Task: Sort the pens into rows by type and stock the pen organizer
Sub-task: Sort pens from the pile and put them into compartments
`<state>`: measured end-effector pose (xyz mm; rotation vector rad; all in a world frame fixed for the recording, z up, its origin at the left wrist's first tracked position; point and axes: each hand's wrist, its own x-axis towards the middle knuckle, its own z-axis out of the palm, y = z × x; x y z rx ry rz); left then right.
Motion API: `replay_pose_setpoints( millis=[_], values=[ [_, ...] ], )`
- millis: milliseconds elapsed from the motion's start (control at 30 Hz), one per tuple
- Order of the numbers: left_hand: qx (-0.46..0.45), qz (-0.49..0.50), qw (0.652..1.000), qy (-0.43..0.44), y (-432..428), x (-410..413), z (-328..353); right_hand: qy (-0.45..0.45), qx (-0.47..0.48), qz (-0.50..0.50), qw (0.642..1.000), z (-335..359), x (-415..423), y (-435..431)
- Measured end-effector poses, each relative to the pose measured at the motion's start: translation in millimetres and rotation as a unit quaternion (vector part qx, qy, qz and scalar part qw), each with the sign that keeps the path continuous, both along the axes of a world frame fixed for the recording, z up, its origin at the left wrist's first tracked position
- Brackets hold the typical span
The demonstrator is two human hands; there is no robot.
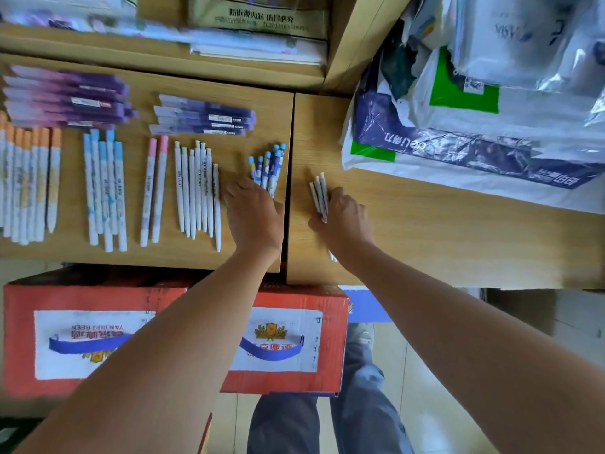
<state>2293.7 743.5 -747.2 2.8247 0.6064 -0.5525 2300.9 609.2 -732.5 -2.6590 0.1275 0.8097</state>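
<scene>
Rows already cover most of the left tabletop (137, 253): orange-capped pens (31, 181), light-blue pens (104, 188), two pink-capped pens (154, 188) and the white row (198, 188) lie side by side. The purple pens (65, 96) and the dark-blue pens (204, 116) lie crosswise above them. The sorting looks close to done. What seems left is the loose blue-patterned cluster (270, 165) near the table's right edge, which fans out rather than lying straight, and the few pens still in hand. No pen organizer shows anywhere in view (so the stocking part, I judge, has not begun).

The left hand (253, 211) lies palm down over the lower ends of the blue-patterned cluster and touches them. Its own back hides whether any finger curls round a pen, so I cannot tell.

The right hand (343, 217) rests on the neighbouring desk (442, 244), fingers curled tight round a small bundle of white pens (319, 194). Their tips stick out beyond the knuckles, and one end shows below the wrist. Crumpled plastic bags (458, 126) sit well apart from it, further back on the desk.
</scene>
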Motion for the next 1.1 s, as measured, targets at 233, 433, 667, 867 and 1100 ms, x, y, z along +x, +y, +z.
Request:
replay_pose_setpoints(
  millis=[233,433,667,867,1100],
  values=[
    [-0.014,-0.011,1.000,-0.002,2,1,1,-0.026,0.000,0.009,1.000,-5,-5,-2],
    [-0.019,-0.028,0.999,-0.005,7,2,-2,-0.035,-0.011,0.028,0.999,-5,-7,-3],
    [-0.051,-0.023,0.998,-0.027,9,-1,-1,-0.049,-0.039,0.046,0.997,-4,-10,-4],
    [-0.153,-0.009,0.988,-0.017,2,-9,7,-0.005,0.013,0.003,1.000,-1,-6,-6],
    [-0.382,0.081,0.920,0.025,-22,-19,29,0.061,0.169,-0.105,0.978,26,-10,-36]
  ],
)
